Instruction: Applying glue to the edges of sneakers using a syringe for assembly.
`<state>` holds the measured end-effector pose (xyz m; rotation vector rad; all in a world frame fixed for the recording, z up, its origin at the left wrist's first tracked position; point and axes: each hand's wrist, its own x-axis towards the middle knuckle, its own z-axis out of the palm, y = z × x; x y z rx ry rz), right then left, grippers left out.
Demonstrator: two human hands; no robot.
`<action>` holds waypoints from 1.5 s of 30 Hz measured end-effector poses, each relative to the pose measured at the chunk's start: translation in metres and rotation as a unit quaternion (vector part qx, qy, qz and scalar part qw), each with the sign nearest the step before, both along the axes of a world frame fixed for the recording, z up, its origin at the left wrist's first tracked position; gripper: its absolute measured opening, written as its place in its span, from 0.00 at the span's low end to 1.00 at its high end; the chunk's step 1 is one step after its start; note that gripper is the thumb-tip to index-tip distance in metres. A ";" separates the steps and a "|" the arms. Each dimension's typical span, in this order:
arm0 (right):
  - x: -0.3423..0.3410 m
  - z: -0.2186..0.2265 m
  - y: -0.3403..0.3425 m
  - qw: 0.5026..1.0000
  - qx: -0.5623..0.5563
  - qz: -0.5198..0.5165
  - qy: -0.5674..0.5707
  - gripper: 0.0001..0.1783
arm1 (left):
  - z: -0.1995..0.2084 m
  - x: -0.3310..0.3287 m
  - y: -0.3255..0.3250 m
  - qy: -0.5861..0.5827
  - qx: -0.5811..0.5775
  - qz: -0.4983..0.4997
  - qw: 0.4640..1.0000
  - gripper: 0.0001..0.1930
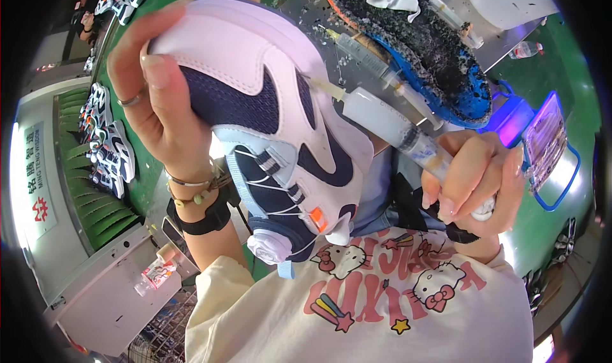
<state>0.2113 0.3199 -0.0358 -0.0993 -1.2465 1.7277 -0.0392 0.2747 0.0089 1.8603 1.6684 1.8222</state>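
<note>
My left hand (162, 98) is wrapped round the toe end of a white and navy sneaker (296, 140), thumb on its upper. White paper is stuffed in the shoe's opening, which points toward me. In my right hand (475, 181) is a syringe (389, 120) filled with whitish stuff, gripped by its barrel and plunger end. The syringe's tip is at the side of the shoe, near the seam above the sole; whether it touches cannot be made out.
A blue and black residue-covered tray (440, 76) lies on the bench, with another syringe (363, 57) beside it. A blue-framed lamp (545, 143) glows at the right. Finished-looking sneakers (108, 146) stand in a row at left. Plastic bottles (156, 277) lie about.
</note>
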 end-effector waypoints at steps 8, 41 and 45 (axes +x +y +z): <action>-0.004 -0.008 -0.013 0.998 -0.035 -0.039 -0.019 0.32 | -0.008 -0.004 0.007 -0.001 -0.010 0.021 1.000 0.17; 0.033 -0.014 -0.034 0.993 -0.094 0.010 -0.075 0.30 | -0.026 -0.031 0.015 0.046 -0.002 0.075 0.996 0.19; 0.033 -0.012 -0.038 0.993 -0.092 0.015 -0.072 0.30 | -0.019 -0.025 0.008 0.005 -0.008 0.100 0.995 0.20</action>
